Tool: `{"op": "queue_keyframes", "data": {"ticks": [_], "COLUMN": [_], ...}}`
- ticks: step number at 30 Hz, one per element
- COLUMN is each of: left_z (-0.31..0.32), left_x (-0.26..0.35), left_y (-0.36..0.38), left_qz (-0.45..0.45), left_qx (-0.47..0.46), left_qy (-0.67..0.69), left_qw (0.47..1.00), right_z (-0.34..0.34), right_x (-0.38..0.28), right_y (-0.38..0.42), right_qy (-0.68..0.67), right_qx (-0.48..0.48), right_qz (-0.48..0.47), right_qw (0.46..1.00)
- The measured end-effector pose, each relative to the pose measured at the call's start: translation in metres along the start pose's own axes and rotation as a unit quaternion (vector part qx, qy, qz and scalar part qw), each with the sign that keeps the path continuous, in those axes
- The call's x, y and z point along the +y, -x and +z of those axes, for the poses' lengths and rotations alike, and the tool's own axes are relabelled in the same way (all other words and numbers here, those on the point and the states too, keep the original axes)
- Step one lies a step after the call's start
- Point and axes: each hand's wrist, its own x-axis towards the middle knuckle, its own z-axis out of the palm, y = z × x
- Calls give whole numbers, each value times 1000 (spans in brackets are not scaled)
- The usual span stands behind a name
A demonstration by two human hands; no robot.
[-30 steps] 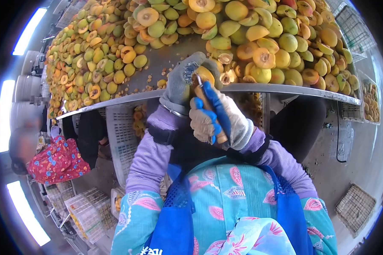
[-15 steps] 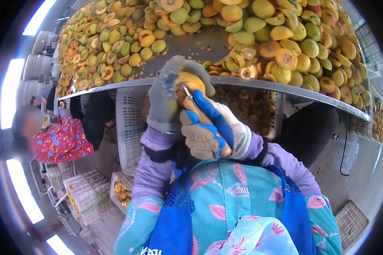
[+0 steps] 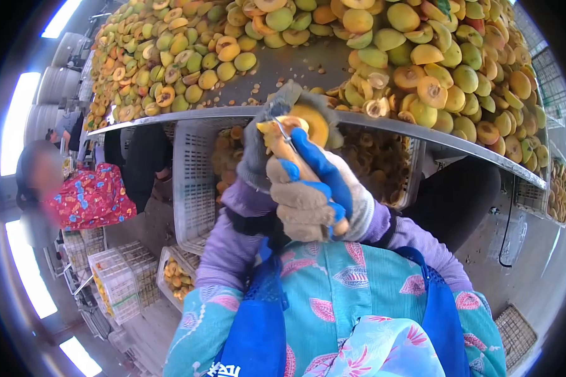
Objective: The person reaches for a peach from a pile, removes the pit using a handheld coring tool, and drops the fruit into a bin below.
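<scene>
My left hand [image 3: 253, 160], in a dirty grey glove, is closed around a yellow peach half [image 3: 314, 125] just in front of the table's edge. My right hand [image 3: 311, 198], in a beige and blue glove, grips a wooden-handled pitting tool [image 3: 291, 155]. Its thin metal end lies against the orange flesh, close to the left fingers. Gloves and fruit partly hide the metal tip. Below both hands stands a white plastic crate [image 3: 193, 182] holding darker peach pieces [image 3: 374, 163].
Piles of peaches, many halved [image 3: 188, 56], cover much of the metal table [image 3: 283, 63], with several pits scattered on it. Its rim [image 3: 434, 132] runs across in front of me. On the left are a person in a red flowered garment [image 3: 91, 198] and stacked crates [image 3: 122, 276].
Both hands have shifted slightly right with the peach half and the tool. The fruit has turned in my left hand, and more of its yellow side shows.
</scene>
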Motion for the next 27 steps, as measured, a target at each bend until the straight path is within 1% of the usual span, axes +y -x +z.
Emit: {"op": "queue_keyframes", "data": {"ticks": [1, 2, 3, 4, 5, 6, 7, 8, 9, 10, 11, 12, 13, 14, 16, 17, 18, 19, 20, 21, 22, 23, 24, 25, 26, 27], "left_z": [-5, -11, -36, -55, -49, -43, -38, -18, 12, 40, 69, 93, 118, 117, 98, 92, 87, 82, 79, 77, 75, 69, 60, 53, 49, 46], "left_x": [-7, -17, -43, -64, -62, -58, -52, -38, -15, 14, 11, 15, -10, -10, -18, -30, -47, -51, -54, -57, -55, -40, -23, -12, -15, -22], "left_y": [-1, -3, 3, 4, -3, -5, -10, -25, -43, -59, -70, -82, -88, -97, -117, -120, -119, -116, -116, -117, -116, -117, -116, -113, -107, -98], "left_qz": [100, 201, 102, 4, 12, 18, 26, 11, -7, -75, -21, -28, 34, 39, -43, -44, 5, 53, 52, 69, 86, 88, -24, -138, -138, -173], "left_qx": [-4, -9, -44, -79, -82, -51, -20, -44, -68, -123, -149, -256, -281, -281, -417, -420, -378, -333, -332, -320, -307, -307, -289, -265, -267, -280], "left_qy": [-148, -289, -355, -416, -409, -423, -438, -335, -228, -219, -260, -344, -375, -373, -286, -289, -343, -394, -398, -361, -322, -322, -240, -154, -155, 49], "left_qw": [984, 936, 928, 906, 909, 904, 898, 941, 971, 965, 954, 903, 883, 883, 862, 859, 860, 855, 854, 873, 891, 891, 926, 942, 941, 943], "right_z": [6, 14, 16, 7, -18, -34, -23, -33, -27, -17, -10, -4, 0, 3, 4, 6, 6, 7, 8, 1, 2, 4, 6, 8, 14, 22], "right_x": [-4, -10, -19, -32, -43, -48, -41, -40, -36, -34, -35, -37, -38, -39, -41, -41, -42, -45, -51, -57, -60, -63, -66, -68, -68, -67], "right_y": [8, 21, 37, 55, 69, 81, 85, 86, 83, 81, 79, 79, 80, 83, 85, 82, 78, 74, 68, 64, 59, 54, 49, 45, 40, 35], "right_qy": [11, 23, 58, 116, 87, 52, 224, 189, 279, 367, 370, 359, 346, 346, 382, 410, 406, 469, 531, 570, 569, 661, 739, 775, 774, 805], "right_qx": [10, 16, 19, 50, 149, 251, 388, 404, 423, 434, 434, 480, 526, 526, 541, 529, 528, 549, 562, 546, 545, 513, 471, 410, 411, 425], "right_qz": [-12, -28, -66, -92, -137, -175, -159, -120, -157, -192, -198, -224, -249, -254, -298, -325, -323, -316, -308, -328, -329, -354, -373, -387, -389, -317], "right_qw": [1000, 999, 996, 988, 975, 950, 880, 887, 848, 800, 798, 769, 736, 734, 687, 668, 672, 616, 554, 520, 521, 418, 305, 284, 285, 265]}}
